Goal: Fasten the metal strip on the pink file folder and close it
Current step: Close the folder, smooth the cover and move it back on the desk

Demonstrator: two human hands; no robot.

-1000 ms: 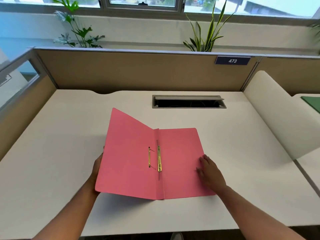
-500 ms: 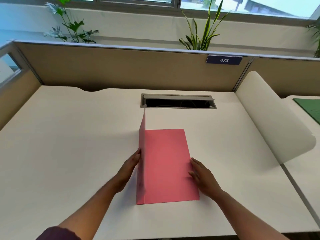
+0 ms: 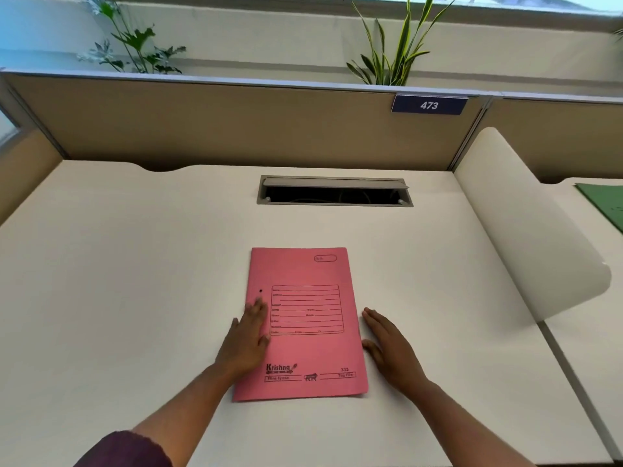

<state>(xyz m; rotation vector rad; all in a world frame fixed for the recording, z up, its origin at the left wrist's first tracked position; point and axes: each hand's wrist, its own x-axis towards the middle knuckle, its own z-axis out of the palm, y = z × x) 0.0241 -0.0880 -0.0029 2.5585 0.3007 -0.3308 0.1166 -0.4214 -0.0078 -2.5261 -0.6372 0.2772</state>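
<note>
The pink file folder (image 3: 303,352) lies closed and flat on the white desk (image 3: 135,281), printed front cover up. The metal strip is hidden inside it. My left hand (image 3: 247,338) rests flat on the folder's left edge near the spine, fingers together and extended. My right hand (image 3: 387,348) lies flat on the desk just beside the folder's right edge, holding nothing.
A cable slot (image 3: 333,193) with a raised grey lid sits behind the folder. A curled white sheet (image 3: 526,224) rises at the right. A green folder (image 3: 606,203) lies on the neighbouring desk. Beige partition walls (image 3: 236,126) enclose the back and left.
The front cover, held open a second ago and upright half a second ago, has swung down to the right and now lies shut. My right hand slid off the folder onto the desk.
</note>
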